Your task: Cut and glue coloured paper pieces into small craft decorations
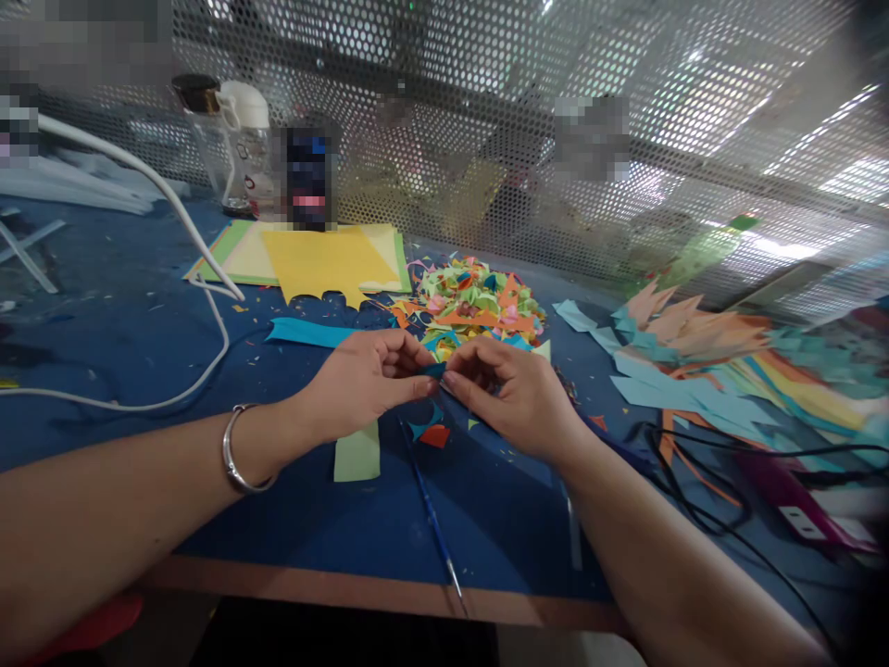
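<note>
A thin blue stick (435, 523) is lying nearest on the blue mat (139, 324); a pale green strip (357, 454) and a red scrap (435, 435) are sitting just beyond it; above them the left hand (361, 384) and right hand (510, 394) are meeting fingertip to fingertip, both pinching a small blue paper piece (434, 370) held off the mat between them; a heap of coloured scraps (472, 301) is lying behind; a yellow sheet (326, 262) and a clear bottle (243, 148) are standing farthest back.
</note>
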Demonstrator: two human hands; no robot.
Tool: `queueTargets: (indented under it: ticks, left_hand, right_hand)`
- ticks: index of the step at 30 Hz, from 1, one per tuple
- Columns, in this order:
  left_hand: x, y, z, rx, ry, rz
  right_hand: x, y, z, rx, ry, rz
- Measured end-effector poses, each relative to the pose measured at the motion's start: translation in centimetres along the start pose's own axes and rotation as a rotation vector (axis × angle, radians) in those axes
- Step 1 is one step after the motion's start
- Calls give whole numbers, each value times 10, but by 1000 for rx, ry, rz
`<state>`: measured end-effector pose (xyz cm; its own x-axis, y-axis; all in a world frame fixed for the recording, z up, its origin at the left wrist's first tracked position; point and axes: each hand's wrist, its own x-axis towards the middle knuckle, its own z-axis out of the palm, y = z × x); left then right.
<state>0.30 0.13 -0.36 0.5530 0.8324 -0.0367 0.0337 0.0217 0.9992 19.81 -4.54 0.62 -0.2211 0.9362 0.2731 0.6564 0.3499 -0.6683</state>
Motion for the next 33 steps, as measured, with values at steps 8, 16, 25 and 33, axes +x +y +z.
queueTargets:
  ticks: [8,16,25,33]
  left_hand:
    - [1,0,2,69,33,20]
    - [2,0,1,90,31,13]
    - [1,-1,1,125,3,63]
    - [-1,-3,7,259,43,204]
  right_hand:
    - [1,-1,0,4,1,11]
    - [-1,3,1,0,12,56]
    - [2,0,-1,28,-62,-35]
    - [2,2,0,20,-113,-35]
